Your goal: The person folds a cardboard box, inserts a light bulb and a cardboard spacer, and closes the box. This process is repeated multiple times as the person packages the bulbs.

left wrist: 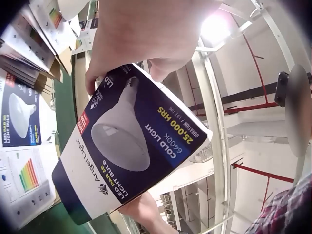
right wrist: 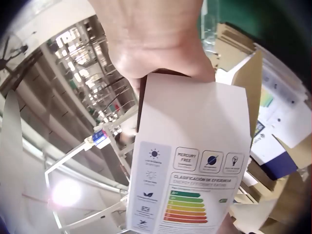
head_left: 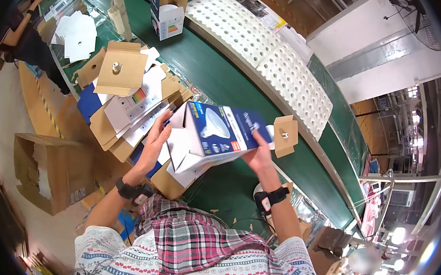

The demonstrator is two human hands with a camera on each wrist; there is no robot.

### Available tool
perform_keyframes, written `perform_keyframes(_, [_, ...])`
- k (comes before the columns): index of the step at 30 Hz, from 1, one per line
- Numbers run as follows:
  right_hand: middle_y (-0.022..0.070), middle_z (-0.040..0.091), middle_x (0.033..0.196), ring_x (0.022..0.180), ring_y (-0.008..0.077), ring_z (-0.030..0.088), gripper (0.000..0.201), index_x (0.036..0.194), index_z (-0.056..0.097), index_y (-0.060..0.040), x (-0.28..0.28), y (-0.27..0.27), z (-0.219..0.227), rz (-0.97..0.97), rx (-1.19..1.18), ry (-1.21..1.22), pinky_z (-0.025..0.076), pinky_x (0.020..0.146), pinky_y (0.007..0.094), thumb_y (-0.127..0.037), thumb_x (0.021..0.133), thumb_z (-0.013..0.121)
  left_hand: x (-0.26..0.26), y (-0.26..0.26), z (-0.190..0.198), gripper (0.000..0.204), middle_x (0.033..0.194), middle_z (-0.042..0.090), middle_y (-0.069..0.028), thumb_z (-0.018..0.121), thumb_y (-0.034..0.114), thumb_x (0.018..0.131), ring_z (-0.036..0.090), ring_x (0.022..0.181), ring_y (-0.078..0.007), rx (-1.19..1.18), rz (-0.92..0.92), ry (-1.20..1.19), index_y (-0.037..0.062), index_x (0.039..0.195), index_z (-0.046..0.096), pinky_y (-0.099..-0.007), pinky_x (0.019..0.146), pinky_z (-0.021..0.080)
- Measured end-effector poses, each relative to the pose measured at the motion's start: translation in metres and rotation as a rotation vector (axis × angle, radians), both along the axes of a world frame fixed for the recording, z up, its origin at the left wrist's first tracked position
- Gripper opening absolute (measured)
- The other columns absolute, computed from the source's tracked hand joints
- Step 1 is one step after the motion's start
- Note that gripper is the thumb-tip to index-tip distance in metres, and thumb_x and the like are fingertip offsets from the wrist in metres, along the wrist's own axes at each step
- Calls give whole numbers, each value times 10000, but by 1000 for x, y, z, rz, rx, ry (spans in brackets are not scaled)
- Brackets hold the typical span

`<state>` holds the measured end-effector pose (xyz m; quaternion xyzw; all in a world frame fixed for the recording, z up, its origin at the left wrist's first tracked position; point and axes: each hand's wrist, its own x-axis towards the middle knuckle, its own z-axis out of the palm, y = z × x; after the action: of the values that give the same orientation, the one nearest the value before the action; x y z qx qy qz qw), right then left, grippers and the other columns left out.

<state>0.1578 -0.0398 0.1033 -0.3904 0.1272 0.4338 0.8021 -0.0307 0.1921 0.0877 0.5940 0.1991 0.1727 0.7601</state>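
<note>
A blue-and-white LED light bulb box (head_left: pixel 213 129) is held tilted in front of the body, above the pile of flat cartons. My right hand (head_left: pixel 261 158) grips its right end, the thumb lying on the printed blue side. At the other end, white flaps (head_left: pixel 180 144) stick out, and my left hand (head_left: pixel 153 145) is beside them with its fingers stretched. The left wrist view shows the bulb picture (left wrist: pixel 122 136) on the box, with the left hand over one end. An energy-rating label (right wrist: pixel 192 207) faces the right wrist camera. The box's inside is hidden.
Flattened cartons (head_left: pixel 130 113) are heaped on the green bench at left. A cardboard insert with a bulb base (head_left: pixel 285 136) sits at right. An open box (head_left: pixel 168 19) stands further back by a white perforated tray (head_left: pixel 238 26). A brown carton (head_left: pixel 56 177) is on the floor; another person's arm (head_left: pixel 27 16) shows upper left.
</note>
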Motion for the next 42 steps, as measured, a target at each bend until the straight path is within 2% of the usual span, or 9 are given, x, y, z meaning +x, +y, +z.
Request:
perform_keyframes(8, [186, 595, 1118, 1075, 307, 536, 370, 1101, 600, -22, 92, 75, 88, 104, -859, -2052, 394, 927, 408, -262, 823, 635, -23, -9, -31, 548, 1249, 480, -108, 466, 396, 944, 527, 1114, -200, -174, -41, 133, 13, 1327, 385, -315, 926, 390])
perform_keyframes(10, [204, 589, 1113, 1089, 341, 519, 399, 1120, 592, -41, 110, 92, 44, 74, -965, -1994, 385, 919, 442, -319, 834, 611, -28, -15, -44, 537, 1221, 496, -114, 478, 361, 943, 544, 1089, -202, -206, -88, 135, 12, 1335, 367, -308, 915, 399])
perform_keyframes(12, [206, 600, 1079, 1042, 337, 549, 408, 1101, 597, -46, 141, 85, -30, 629, -1171, -1842, 413, 887, 431, -363, 844, 587, -33, -22, -51, 514, 1207, 519, -120, 486, 329, 943, 557, 1069, -204, -189, -130, 163, 11, 1330, 373, -312, 904, 417])
perform_keyframes(16, [235, 622, 989, 938, 360, 590, 482, 1054, 608, -21, 148, 103, -5, 619, -1211, -1563, 457, 813, 395, -441, 819, 587, -30, -20, -63, 489, 1181, 541, -122, 511, 267, 934, 568, 1046, -201, -215, -213, 147, 7, 1324, 374, -314, 901, 426])
perform_keyframes(21, [72, 627, 1105, 1028, 183, 570, 423, 1103, 598, 34, 216, 63, -23, 117, -419, -798, 400, 934, 316, -336, 905, 550, -27, -13, -63, 389, 1067, 591, -144, 509, 185, 934, 578, 1005, -207, -223, -255, 181, -22, 1256, 438, -322, 906, 439])
perform_keyframes(25, [148, 563, 1231, 1123, 285, 536, 413, 1221, 523, -8, 206, 27, 6, 38, 54, -254, 362, 1011, 432, -292, 922, 498, -24, -15, -74, 373, 1038, 604, -137, 512, 188, 933, 577, 990, -197, -234, -255, 167, -31, 1231, 463, -317, 903, 441])
perform_keyframes(32, [92, 585, 1135, 1043, 188, 521, 527, 1208, 514, 26, 155, 71, 61, 235, -563, -1040, 372, 967, 296, -341, 851, 643, -17, -21, -84, 312, 970, 639, -103, 568, 200, 892, 601, 914, -170, 158, -300, 289, -10, 1123, 563, -298, 828, 458])
perform_keyframes(36, [196, 477, 1284, 1222, 352, 413, 738, 1232, 494, -4, 187, 87, -32, 569, -920, -1687, 317, 1032, 390, -467, 714, 742, -14, -21, -93, 272, 899, 616, -133, 588, 150, 850, 603, 839, -232, 370, -345, 267, -6, 1073, 570, -321, 766, 473])
perform_keyframes(42, [164, 526, 1164, 1147, 367, 440, 507, 1096, 551, -16, 150, 71, 14, 308, -1316, -2195, 368, 953, 423, -159, 648, 741, -22, -19, -112, 295, 920, 532, -137, 630, 100, 772, 528, 905, -299, 617, -469, 330, 1, 1039, 552, -373, 819, 440])
